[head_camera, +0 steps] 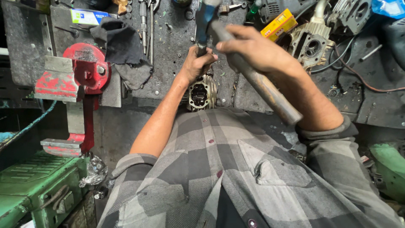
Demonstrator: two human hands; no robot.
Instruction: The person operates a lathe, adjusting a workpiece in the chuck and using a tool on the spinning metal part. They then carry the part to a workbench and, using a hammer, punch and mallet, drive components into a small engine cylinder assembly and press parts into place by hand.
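While left hand (198,63) steadies, right hand (242,42) apparently grips hammer (257,80).

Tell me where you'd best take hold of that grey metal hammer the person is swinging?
Probably low on the long grey metal hammer handle, near its free end, coming from the right, as the right hand closes around it. The round bare shaft suits a wrap grip, and the blue head stays clear.

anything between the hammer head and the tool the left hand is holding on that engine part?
Nothing visible. The right hand holds the hammer raised, its head directly above the tool gripped by the left hand over the engine part. Only open air shows between them; the tool's tip is hidden.
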